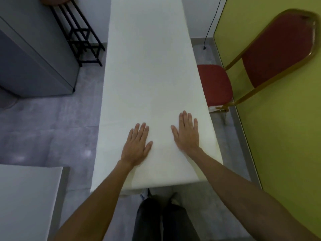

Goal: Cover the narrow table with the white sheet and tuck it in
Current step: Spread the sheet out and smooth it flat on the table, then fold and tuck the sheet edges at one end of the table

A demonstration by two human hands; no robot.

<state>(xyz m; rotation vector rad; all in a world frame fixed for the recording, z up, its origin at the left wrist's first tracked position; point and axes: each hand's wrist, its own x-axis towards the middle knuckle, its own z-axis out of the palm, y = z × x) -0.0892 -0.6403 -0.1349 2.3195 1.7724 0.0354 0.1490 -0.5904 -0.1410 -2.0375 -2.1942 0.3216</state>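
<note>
The white sheet lies smooth over the whole length of the narrow table, which stretches away from me; the table itself is hidden under it. At the near end the sheet hangs a little over the edge. My left hand rests flat, palm down, on the sheet near the table's near end. My right hand lies flat beside it, a bit farther forward and closer to the right edge. Both hands have fingers spread and hold nothing.
A red chair with a gold frame stands against the table's right side, before a yellow-green wall. A black metal rack and a grey cabinet stand left. A white surface is at lower left. My legs are below.
</note>
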